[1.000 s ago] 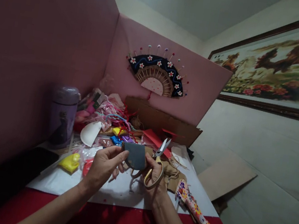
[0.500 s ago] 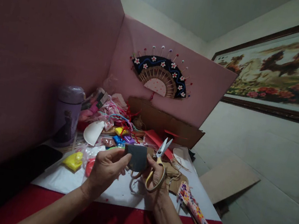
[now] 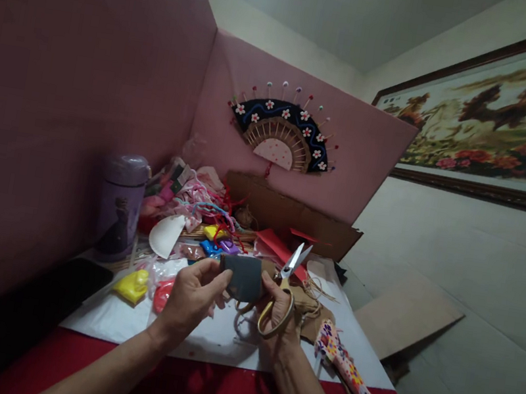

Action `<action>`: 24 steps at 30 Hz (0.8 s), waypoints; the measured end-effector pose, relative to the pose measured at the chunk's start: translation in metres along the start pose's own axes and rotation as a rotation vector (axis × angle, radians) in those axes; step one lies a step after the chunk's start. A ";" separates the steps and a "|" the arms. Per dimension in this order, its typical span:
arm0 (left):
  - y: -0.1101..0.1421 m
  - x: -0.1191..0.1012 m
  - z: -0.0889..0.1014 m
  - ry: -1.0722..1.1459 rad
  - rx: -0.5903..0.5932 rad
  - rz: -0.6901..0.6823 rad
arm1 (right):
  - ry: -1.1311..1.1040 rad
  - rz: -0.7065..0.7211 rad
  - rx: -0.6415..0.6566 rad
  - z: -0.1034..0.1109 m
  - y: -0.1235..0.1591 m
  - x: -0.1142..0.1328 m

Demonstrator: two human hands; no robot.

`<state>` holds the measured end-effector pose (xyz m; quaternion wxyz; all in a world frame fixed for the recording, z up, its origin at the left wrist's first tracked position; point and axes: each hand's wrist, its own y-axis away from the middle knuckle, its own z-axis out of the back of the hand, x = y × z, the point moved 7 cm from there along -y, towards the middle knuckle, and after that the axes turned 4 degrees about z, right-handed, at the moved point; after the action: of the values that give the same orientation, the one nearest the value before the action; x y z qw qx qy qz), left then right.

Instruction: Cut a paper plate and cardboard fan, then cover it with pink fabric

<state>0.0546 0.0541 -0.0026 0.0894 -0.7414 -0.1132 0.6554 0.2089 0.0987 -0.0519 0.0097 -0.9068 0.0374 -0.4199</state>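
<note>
Between my two hands a small dark blue-grey piece (image 3: pixel 241 277), backed with what looks like brown cardboard, is held up above the white sheet (image 3: pixel 122 328). My left hand (image 3: pixel 194 296) pinches its left edge between thumb and fingers. At the right edge, the thumb of my right hand (image 3: pixel 278 309) presses against the piece. Gold-handled scissors (image 3: pixel 286 287) also hang in my right hand, their blades apart and pointing up, away from the piece. The fingers behind the piece are partly hidden.
A flower-patterned glue gun (image 3: pixel 342 359) lies at the right, beside brown cardboard scraps (image 3: pixel 317 325). Left are a purple cup (image 3: pixel 120 208), a white half-disc (image 3: pixel 166 235) and a yellow clay packet (image 3: pixel 132 286). Behind, a decorated fan (image 3: pixel 280 133) hangs on a pink panel (image 3: pixel 357 138).
The view has shifted slightly. The dark piece is turned a little in my hands, and the scissors have tilted somewhat to the right. Both hands keep their hold.
</note>
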 end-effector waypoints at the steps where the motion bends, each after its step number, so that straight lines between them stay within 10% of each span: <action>1: -0.001 0.003 -0.002 0.020 0.015 0.036 | -0.006 -0.001 -0.030 0.002 0.000 0.000; 10: -0.008 0.026 -0.005 0.168 0.090 0.230 | 0.088 0.172 -0.121 0.006 0.004 0.008; 24: -0.030 0.028 0.072 0.421 -0.542 0.286 | 0.109 0.271 -0.239 0.019 -0.001 0.015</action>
<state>-0.0149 0.0898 -0.0297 -0.1813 -0.8651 -0.1570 0.4406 0.2331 0.0984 -0.0525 -0.0436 -0.8640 0.2095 -0.4558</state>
